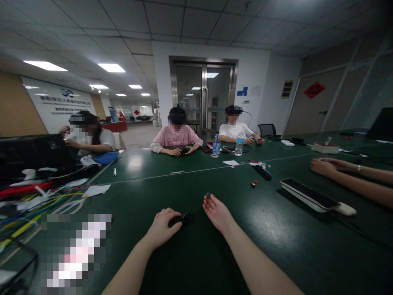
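Observation:
My left hand [162, 228] rests on the dark green table [190, 262], its thumb and fingers closed around a small black object [184, 218] with an uneven top. What kind of object it is does not show clearly. To the right of it, my right hand [217, 213] is turned partly palm up, just above the table. Its thumb and fingertips pinch a tiny dark piece [208, 196], too small to name. The two hands are apart. Beyond my right hand lie small red and dark bits [253, 184] and a black handled tool [262, 171].
Tangled cables [67, 203] and papers lie at left, near a blurred-out item [78, 250]. A phone [310, 193] sits on a white object at right, near another person's hands [325, 167]. Bottles [239, 144] and seated people are across the table.

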A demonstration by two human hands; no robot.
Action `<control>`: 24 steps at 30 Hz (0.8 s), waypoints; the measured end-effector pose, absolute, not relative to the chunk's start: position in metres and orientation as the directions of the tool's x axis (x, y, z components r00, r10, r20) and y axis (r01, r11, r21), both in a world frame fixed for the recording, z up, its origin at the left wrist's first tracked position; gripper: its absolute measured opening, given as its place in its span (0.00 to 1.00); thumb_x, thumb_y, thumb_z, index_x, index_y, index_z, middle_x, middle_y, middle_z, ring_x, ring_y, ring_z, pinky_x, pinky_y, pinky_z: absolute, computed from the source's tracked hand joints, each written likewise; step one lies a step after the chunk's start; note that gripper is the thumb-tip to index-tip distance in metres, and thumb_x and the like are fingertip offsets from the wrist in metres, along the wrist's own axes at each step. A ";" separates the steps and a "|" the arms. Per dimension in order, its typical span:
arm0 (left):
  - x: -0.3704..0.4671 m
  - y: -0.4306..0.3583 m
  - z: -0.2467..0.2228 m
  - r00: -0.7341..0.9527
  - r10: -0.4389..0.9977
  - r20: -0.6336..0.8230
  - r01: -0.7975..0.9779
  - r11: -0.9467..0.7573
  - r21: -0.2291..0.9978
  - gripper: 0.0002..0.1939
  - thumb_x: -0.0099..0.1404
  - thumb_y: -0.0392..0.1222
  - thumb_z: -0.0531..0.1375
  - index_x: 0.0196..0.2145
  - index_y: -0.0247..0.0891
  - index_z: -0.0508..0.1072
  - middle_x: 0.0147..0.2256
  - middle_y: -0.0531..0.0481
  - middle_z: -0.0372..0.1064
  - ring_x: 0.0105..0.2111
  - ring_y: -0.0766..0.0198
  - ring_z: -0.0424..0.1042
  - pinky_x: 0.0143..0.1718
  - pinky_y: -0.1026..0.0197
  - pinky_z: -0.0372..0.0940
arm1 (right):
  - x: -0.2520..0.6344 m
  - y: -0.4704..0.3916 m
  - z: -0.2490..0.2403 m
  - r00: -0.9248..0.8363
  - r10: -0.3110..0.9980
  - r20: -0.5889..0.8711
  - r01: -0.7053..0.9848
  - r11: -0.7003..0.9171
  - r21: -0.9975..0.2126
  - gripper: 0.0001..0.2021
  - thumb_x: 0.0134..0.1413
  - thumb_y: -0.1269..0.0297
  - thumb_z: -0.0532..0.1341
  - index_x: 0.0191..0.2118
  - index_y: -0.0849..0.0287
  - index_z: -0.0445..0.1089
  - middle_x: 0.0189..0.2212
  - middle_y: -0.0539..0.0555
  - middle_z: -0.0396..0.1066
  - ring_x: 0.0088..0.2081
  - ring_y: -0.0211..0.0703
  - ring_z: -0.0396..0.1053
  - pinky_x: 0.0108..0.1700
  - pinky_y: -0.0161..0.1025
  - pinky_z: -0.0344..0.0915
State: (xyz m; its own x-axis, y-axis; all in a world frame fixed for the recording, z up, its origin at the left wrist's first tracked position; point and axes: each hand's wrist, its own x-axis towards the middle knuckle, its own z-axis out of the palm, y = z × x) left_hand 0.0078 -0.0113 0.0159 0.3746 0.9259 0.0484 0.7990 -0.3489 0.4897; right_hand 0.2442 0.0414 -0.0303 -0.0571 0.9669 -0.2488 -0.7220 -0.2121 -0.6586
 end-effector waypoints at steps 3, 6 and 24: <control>0.008 -0.011 0.014 0.382 0.921 0.077 0.799 -0.371 0.473 0.19 0.63 0.55 0.52 0.48 0.47 0.69 0.44 0.50 0.65 0.45 0.56 0.62 0.48 0.54 0.56 | 0.243 0.041 -0.030 -0.062 0.966 -0.253 -0.734 -0.216 -0.643 0.06 0.52 0.63 0.60 0.36 0.57 0.70 0.35 0.52 0.73 0.38 0.38 0.71 0.43 0.37 0.69; 0.008 -0.010 0.011 0.389 0.917 0.089 0.799 -0.384 0.463 0.19 0.63 0.55 0.52 0.48 0.47 0.69 0.44 0.50 0.65 0.45 0.56 0.62 0.48 0.54 0.55 | 0.242 0.041 -0.029 -0.065 0.966 -0.252 -0.733 -0.217 -0.644 0.06 0.50 0.64 0.62 0.35 0.58 0.71 0.34 0.51 0.73 0.37 0.37 0.71 0.43 0.36 0.68; 0.009 -0.011 0.011 0.394 0.913 0.108 0.800 -0.398 0.449 0.18 0.62 0.55 0.53 0.46 0.46 0.70 0.43 0.49 0.65 0.44 0.56 0.63 0.48 0.54 0.56 | 0.212 0.009 -0.008 -0.262 0.953 0.152 0.034 0.167 -0.985 0.12 0.44 0.62 0.64 0.39 0.53 0.73 0.38 0.50 0.71 0.43 0.45 0.66 0.51 0.43 0.58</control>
State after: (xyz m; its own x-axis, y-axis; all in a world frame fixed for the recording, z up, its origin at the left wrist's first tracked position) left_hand 0.0089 -0.0114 0.0108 0.3939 0.9128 0.1079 0.8001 -0.3983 0.4485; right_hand 0.2124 0.0087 -0.0085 -0.2624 0.9528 0.1525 0.0345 0.1672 -0.9853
